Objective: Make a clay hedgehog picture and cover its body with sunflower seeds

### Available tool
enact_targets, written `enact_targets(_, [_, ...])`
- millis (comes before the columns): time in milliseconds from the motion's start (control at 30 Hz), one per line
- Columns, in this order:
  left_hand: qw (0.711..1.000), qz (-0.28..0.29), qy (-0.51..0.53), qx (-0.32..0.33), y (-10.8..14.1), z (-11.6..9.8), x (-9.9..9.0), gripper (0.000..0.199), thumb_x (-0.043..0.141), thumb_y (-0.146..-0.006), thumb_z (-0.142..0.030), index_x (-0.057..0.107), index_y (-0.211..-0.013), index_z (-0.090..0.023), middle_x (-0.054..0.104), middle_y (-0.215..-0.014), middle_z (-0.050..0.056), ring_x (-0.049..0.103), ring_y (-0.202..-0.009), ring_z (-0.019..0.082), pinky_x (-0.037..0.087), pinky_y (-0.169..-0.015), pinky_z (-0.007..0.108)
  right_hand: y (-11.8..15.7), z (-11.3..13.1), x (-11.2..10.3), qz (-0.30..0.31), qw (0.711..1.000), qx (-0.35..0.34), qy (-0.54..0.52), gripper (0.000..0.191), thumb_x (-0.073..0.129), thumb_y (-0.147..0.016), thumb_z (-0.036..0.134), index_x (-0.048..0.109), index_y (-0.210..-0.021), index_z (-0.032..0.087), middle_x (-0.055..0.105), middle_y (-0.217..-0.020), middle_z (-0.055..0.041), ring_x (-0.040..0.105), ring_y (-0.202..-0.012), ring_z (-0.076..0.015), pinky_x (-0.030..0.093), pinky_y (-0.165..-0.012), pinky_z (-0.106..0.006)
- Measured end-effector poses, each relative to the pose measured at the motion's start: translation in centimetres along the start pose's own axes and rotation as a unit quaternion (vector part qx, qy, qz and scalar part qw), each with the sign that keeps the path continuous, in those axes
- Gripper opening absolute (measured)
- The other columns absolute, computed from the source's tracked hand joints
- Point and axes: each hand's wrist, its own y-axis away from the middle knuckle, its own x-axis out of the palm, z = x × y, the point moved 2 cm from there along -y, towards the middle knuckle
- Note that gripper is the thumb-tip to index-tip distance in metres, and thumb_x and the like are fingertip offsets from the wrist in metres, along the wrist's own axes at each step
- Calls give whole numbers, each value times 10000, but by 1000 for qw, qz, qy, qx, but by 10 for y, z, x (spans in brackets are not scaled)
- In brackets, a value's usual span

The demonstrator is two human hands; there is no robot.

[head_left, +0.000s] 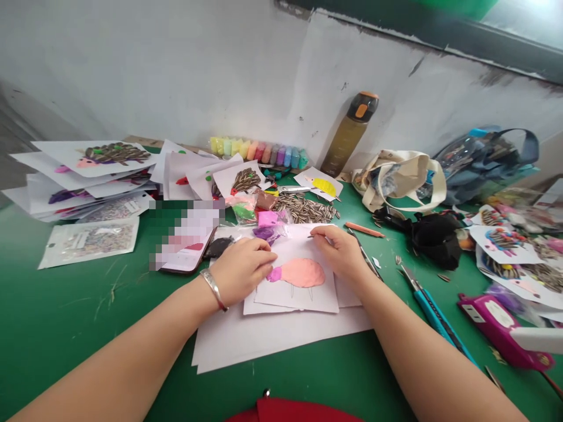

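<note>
A white sheet [264, 298] lies before me with a flat clay animal on it: a salmon-pink oval body [303, 273], a magenta head [274, 274] and thin drawn legs. My left hand [244, 264] rests at the sheet's left edge beside the head, its fingers loosely bent and apart, holding nothing visible. Over the upper right of the sheet, my right hand [336, 249] pinches a small dark sliver that looks like a sunflower seed [311, 236]. Just beyond the sheet is a pile of sunflower seeds [308, 209], next to bagged purple clay [269, 233].
A phone [187, 243] and stacked seed pictures [88, 181] are on the left. Behind stand clay packs [259, 153] and a bottle [349, 135]. On the right lie an orange stick [364, 229], a teal cutter [435, 313], a magenta glue gun [497, 325] and a canvas bag [400, 179].
</note>
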Motion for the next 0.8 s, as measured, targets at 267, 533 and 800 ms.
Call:
enact_targets(267, [999,-16,-43,18,-1,-3,0,260,496,-905,-321,681,-1047,-205,598,-1096,86,535,-994,242,427,-907,406,0,-1,1,9,1000,2,2,205,486,-852,199,680,-910,226,709,-950,-24,624,-929,-207,460,-853,-365])
enact_targets(533, [998,0,-56,28,4,-2,-1,364,397,-878,-94,672,-1089,-205,612,-1152,95,539,-1050,247,458,-921,405,-1,-1,2,10,1000,-13,5,236,472,-844,168,688,-919,226,710,-945,-29,633,-919,-203,475,-838,-360])
enact_targets(800, [989,65,-129,32,19,-18,-6,457,414,-742,27,649,-1083,-166,605,-1139,134,530,-1054,288,466,-915,460,-3,1,0,21,999,-30,27,233,485,-825,135,693,-890,217,708,-928,-29,630,-872,-192,475,-797,-332])
